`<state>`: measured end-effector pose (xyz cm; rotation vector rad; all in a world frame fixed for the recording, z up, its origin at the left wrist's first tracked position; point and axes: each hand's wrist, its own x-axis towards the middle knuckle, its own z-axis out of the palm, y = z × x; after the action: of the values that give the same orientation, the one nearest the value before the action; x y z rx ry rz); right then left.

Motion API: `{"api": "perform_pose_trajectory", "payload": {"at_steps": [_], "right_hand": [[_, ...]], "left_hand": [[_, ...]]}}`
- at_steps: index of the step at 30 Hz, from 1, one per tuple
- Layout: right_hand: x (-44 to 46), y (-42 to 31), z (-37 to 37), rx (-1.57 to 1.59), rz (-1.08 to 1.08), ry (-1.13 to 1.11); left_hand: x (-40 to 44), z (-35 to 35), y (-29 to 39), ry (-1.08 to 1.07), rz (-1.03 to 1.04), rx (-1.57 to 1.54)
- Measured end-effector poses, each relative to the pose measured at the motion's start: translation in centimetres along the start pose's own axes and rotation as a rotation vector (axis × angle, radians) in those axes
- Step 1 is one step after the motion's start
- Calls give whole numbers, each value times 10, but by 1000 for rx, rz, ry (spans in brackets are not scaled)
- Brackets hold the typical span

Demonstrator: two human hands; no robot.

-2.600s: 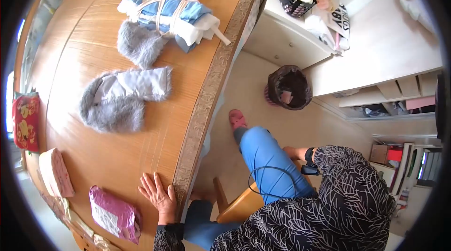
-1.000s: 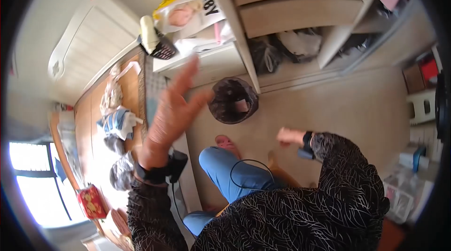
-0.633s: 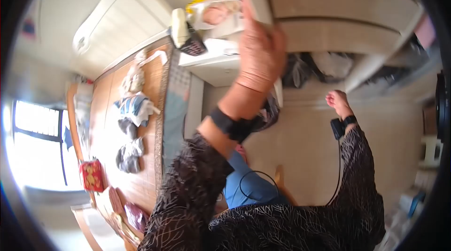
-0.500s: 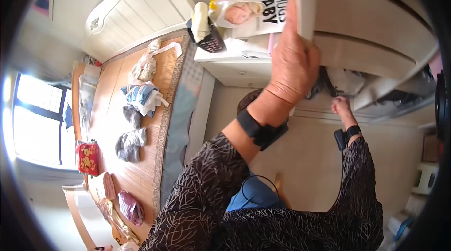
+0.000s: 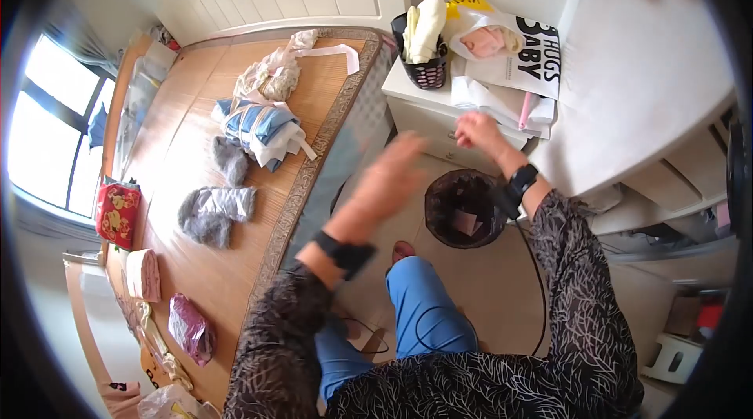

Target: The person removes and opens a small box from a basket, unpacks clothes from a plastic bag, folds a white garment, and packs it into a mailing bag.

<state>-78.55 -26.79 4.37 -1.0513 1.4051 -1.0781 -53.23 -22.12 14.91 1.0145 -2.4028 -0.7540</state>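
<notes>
My left hand [image 5: 384, 187] is in the air by the bed's edge, smeared by motion, so its fingers cannot be made out. My right hand [image 5: 482, 135] has its fingers curled in, with nothing visible in them, in front of the white nightstand [image 5: 420, 114]. Beyond it on the nightstand top lie white papers [image 5: 474, 95] and a pink strip [image 5: 525, 111]. A white bag with "3 HUGS BABY" lettering [image 5: 514, 66] stands there beside a black basket [image 5: 426, 74] holding a pale yellow cloth [image 5: 426, 30].
Below my right hand stands a dark-lined waste bin [image 5: 463, 219]. On the bed mat [image 5: 259, 262] lie blue and white folded clothes [image 5: 259, 129], a beige lacy garment [image 5: 271, 78], grey fuzzy pieces [image 5: 208, 211] and a purple packet [image 5: 190, 329]. A white cabinet [image 5: 627, 66] is at right.
My view has turned toward the bed and nightstand. My left hand has left the white panel edge, and my right hand has come up from the low shelf to the nightstand front.
</notes>
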Motion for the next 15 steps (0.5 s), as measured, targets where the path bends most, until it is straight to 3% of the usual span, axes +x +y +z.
{"api": "perform_pose_trajectory", "payload": {"at_steps": [2,4,6,9,12,13,15], "right_hand": [[30,-26,-2,-55,-30,119],[65,-47,-11,-106,-99,225],[90,-80,-1,-325,-142,359],[148,-104,16,-666,-112,445],[194,-102,40,-852,-248,629],[182,-122,67,-945,-101,672],[190,-126,82,-1024,-27,712]], "left_hand": [[-36,-29,-114,37,-154,284],[-73,-51,-182,40,-284,540],[-112,-50,-243,-13,-434,554],[-136,-36,-251,36,-467,635],[-135,-36,-253,84,-495,581],[-135,-38,-252,84,-510,552],[-135,-40,-256,88,-519,543]]}}
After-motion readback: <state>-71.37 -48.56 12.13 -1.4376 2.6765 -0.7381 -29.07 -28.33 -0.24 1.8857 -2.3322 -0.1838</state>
